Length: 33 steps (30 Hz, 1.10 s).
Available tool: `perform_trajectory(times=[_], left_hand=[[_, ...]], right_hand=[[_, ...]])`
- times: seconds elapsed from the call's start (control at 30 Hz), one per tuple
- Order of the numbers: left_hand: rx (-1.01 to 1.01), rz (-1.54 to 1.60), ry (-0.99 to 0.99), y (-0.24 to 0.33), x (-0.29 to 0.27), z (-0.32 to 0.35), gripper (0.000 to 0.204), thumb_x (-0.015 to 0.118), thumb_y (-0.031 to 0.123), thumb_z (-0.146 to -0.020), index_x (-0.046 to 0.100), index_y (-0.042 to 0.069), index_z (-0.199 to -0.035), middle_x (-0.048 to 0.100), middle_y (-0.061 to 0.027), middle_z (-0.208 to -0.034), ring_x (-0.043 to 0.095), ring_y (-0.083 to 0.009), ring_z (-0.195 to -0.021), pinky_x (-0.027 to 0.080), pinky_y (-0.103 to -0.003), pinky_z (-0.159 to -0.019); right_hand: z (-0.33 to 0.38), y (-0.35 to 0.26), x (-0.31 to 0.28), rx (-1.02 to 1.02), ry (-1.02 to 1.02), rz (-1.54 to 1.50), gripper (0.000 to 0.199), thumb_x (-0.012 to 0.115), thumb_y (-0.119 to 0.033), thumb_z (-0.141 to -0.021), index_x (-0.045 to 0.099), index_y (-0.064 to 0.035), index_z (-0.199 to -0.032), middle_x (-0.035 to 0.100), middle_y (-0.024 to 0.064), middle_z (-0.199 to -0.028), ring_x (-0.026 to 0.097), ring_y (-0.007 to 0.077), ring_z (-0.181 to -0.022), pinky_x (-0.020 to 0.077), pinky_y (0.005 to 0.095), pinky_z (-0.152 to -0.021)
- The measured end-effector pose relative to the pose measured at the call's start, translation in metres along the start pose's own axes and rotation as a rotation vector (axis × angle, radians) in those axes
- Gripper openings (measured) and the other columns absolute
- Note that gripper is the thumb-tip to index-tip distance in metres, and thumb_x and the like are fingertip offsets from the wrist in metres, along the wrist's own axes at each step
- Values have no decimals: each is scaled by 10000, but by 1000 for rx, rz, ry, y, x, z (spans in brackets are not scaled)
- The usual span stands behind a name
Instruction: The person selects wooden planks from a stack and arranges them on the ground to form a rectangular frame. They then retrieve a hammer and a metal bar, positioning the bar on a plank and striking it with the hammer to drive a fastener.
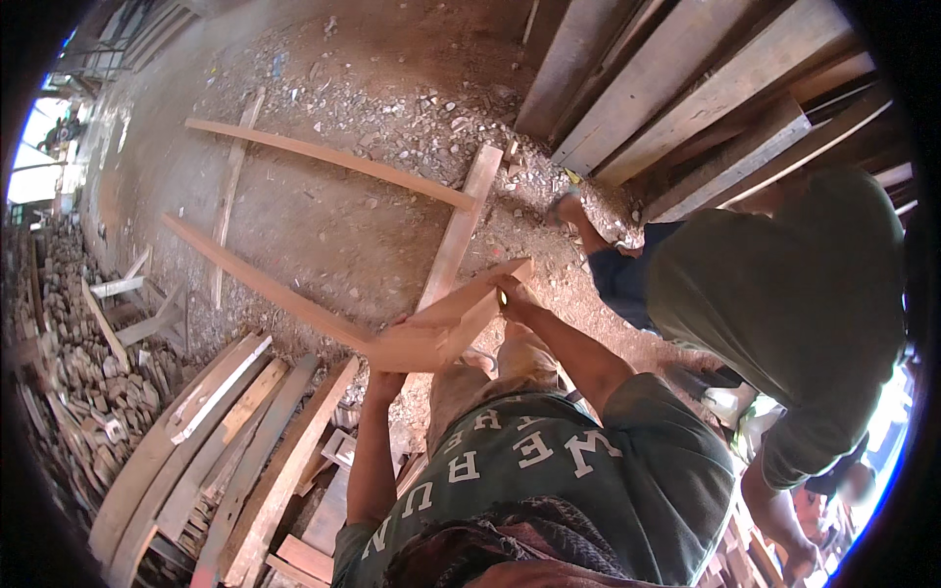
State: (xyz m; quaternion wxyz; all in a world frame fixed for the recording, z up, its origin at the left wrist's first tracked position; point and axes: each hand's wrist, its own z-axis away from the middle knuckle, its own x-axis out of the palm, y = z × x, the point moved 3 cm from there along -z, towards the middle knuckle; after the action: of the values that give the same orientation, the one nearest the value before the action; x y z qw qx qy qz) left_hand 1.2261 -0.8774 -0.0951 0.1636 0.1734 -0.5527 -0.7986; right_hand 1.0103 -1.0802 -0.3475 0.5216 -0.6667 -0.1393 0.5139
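Note:
In front of my body I hold a short, reddish-brown piece of wood (431, 340), its broad faces meeting in an angled shape; I cannot tell if it is one board or two. My left hand (386, 382) grips its left end from beneath, with most of the fingers hidden by the wood. My right hand (518, 299) is closed round the upper right end. Just beyond, a long plank (265, 279) slants across the ground, its near end hidden behind the held wood. A second long plank (328, 160) rests across a crosswise beam (461, 230).
A person in a dark shirt (774, 294) bends close at my right. Thick timbers (686, 88) lean at the upper right. Several boards (225, 441) lie at the lower left, beside a heap of offcuts (78, 353). A thin batten (233, 201) and wood chips (392, 118) lie on the dirt floor.

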Motion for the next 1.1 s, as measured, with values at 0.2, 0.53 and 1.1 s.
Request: perform_trajectory(times=[0.2, 0.53, 1.1], left_hand=[[108, -217, -108, 29, 49, -121, 441, 689, 46, -883, 593, 17, -1312, 615, -106, -1337, 568, -208, -1248, 451, -352, -1062], [107, -447, -387, 157, 252, -337, 747, 829, 131, -797, 442, 58, -1432, 676, -180, -1240, 657, -282, -1152, 522, -369, -972], [-646, -769, -35, -141, 6, -123, 690, 716, 342, -854, 487, 41, -1431, 590, -239, -1363, 568, -371, -1270, 456, -423, -1060]], right_hand=[[-43, 3, -93, 203, 181, -137, 504, 792, -45, -743, 618, -99, -1212, 656, 148, -1178, 631, 342, -1135, 515, 371, -960], [-68, 108, -271, 315, 584, 18, 681, 747, -27, -779, 481, -74, -1404, 615, 206, -1309, 614, 333, -1207, 512, 404, -987], [-159, 140, -316, 435, 383, 272, 394, 499, -231, -980, 620, 43, -1235, 635, 247, -1257, 579, 390, -1204, 460, 447, -1036]])
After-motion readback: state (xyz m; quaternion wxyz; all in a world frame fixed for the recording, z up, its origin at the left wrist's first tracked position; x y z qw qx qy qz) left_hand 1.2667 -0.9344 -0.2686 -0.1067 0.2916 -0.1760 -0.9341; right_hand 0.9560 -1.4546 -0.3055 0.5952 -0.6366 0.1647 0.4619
